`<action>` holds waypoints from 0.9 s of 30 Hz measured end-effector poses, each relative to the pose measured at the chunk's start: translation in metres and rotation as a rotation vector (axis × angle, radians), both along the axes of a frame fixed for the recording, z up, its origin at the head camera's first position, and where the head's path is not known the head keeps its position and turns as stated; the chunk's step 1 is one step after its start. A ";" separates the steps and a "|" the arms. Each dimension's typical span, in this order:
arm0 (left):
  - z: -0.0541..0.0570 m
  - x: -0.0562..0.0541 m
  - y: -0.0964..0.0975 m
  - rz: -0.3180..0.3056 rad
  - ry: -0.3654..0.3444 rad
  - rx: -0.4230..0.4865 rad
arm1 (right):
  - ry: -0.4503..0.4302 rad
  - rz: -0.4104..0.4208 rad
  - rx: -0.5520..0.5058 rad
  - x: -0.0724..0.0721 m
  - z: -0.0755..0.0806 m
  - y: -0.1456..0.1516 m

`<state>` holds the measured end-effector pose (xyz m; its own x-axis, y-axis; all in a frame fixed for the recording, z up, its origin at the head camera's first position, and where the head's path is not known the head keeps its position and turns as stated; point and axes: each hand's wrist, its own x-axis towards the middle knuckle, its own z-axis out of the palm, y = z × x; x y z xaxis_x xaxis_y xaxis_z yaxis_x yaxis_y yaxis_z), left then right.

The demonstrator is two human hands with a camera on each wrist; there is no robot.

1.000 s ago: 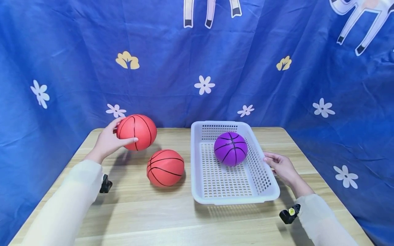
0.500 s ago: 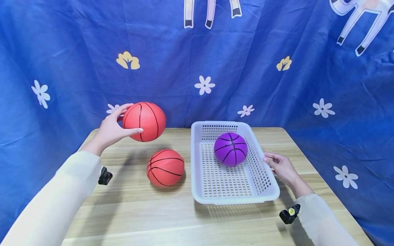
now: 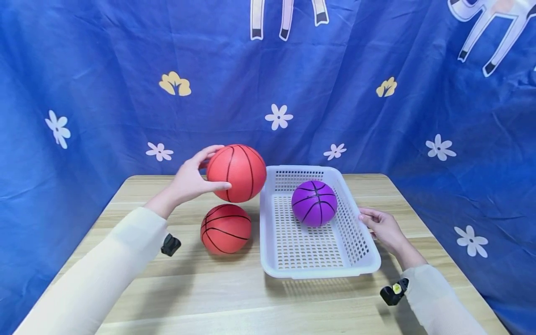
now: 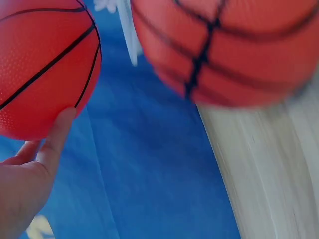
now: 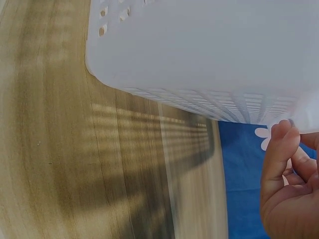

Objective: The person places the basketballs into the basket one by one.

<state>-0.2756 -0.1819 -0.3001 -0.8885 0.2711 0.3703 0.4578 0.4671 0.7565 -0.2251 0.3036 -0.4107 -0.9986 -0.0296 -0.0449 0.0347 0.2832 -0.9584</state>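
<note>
As the head camera looked down, the left hand (image 3: pixel 188 182) held a red ball (image 3: pixel 236 173) in the air beside the basket (image 3: pixel 268 223), fingers spread round it, above a second ball (image 3: pixel 226 229). The right hand (image 3: pixel 383 228) touched the basket's side, fingers loosely curled. From the left wrist, a fingertip (image 4: pixel 59 130) pressed the ball (image 4: pixel 42 64); it seemed light, smooth and slightly soft, best cupped wide. From the right wrist, the fingers (image 5: pixel 280 149) rested against the basket wall (image 5: pixel 209 55).

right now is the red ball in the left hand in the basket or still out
Out. The left hand grips the red ball in the air, left of the white basket's rim. Only the purple ball lies inside.
</note>
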 end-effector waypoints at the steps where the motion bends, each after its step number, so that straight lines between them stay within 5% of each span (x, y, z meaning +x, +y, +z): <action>1: -0.001 0.001 0.006 -0.016 0.003 0.003 | 0.000 0.001 -0.001 0.000 0.000 0.000; 15: -0.015 0.021 0.083 -0.226 -0.110 0.044 | 0.009 0.012 0.004 0.000 -0.001 0.001; 27: -0.030 0.036 0.135 -0.332 -0.198 0.008 | 0.008 0.013 -0.021 0.002 0.002 0.000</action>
